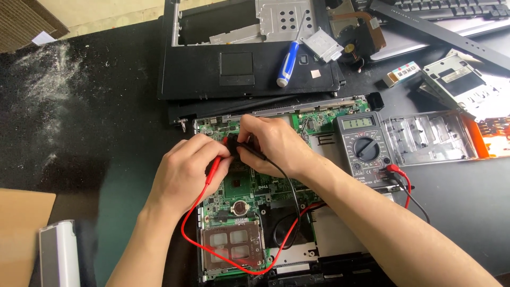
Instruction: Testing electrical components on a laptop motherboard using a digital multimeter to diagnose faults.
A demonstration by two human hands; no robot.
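Nearest the camera, a green circuit board point(239, 212) lies open on the black table point(106, 133), with a metal card slot point(232, 245) at its near end and a round coin battery point(240, 207) just beyond that. A red wire point(194, 242) loops over the slot, and a black wire point(294, 212) curves beside it.

Above the middle of the board, the left hand point(186, 172) is curled shut, pinching a red probe point(214, 167) between thumb and fingers, its tip pointing down at the board. The right hand point(273, 143) sits just beside it, touching it, fingers closed around a black probe point(247, 150); where that tip lands is hidden by the fingers.

To the right, just beside the board, a grey meter point(366, 149) with a dial and a small screen lies flat, both wires plugged into its near edge. A clear plastic tray point(430, 138) lies right of it.

Farther off, a black laptop shell point(239, 64) lies with a blue-handled screwdriver point(289, 64) on it. A cooling fan point(361, 37) and a keyboard point(451, 8) lie at the far right.
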